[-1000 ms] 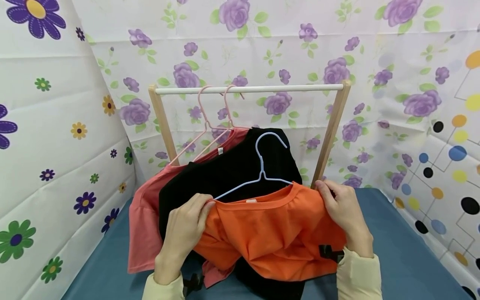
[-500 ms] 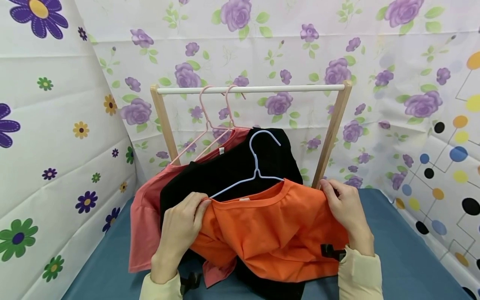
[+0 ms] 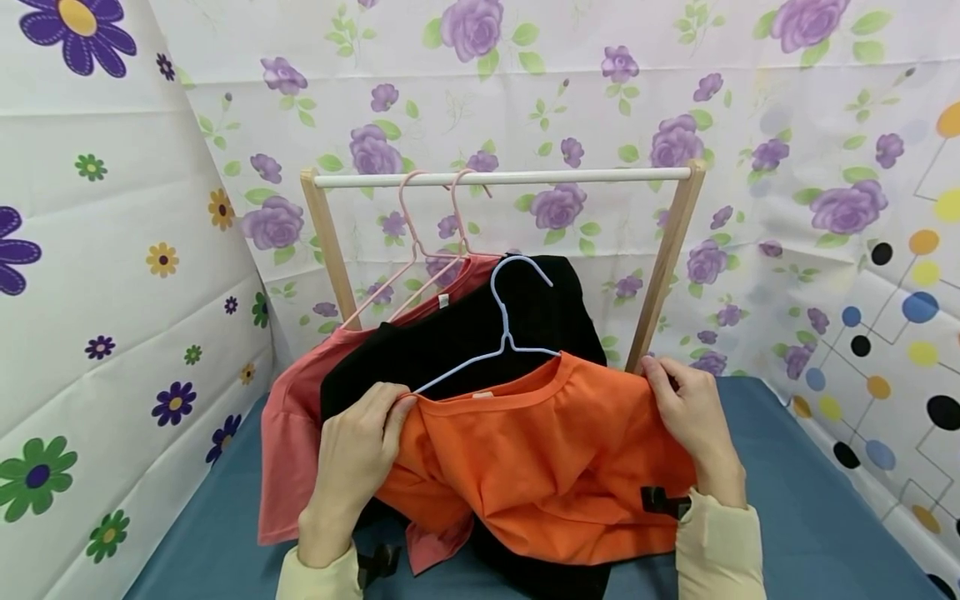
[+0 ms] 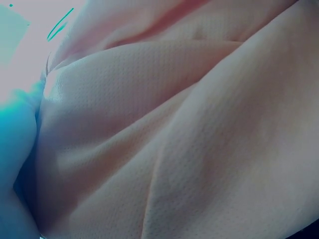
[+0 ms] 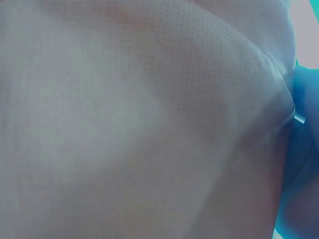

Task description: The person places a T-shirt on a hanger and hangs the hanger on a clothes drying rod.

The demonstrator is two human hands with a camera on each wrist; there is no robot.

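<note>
An orange T-shirt (image 3: 525, 450) is spread between both hands, in front of the other clothes. My left hand (image 3: 352, 458) pinches its left shoulder beside the neckline, where one arm of a light blue hanger (image 3: 506, 325) enters the collar. At the opposite shoulder, my right hand (image 3: 688, 417) grips the fabric between thumb and fingers. The hanger's hook rises free above the collar, below the rail; its lower part is hidden inside the shirt. Folds of the shirt's cloth (image 4: 164, 129) fill the left wrist view, and smoother cloth (image 5: 139, 119) fills the right wrist view.
Behind stands a clothes rack with a white rail (image 3: 570, 177) and wooden posts (image 3: 663, 267). Two pink hangers (image 3: 406, 221) hang from it, bearing a pink shirt (image 3: 288, 467) and a black garment (image 3: 427, 354). Blue cloth (image 3: 810, 500) covers the table; patterned sheets surround it.
The blue hanger and the shirt's collar have shifted left and slightly up. My left hand has moved a little left with its shoulder of the shirt; the right hand has barely moved.
</note>
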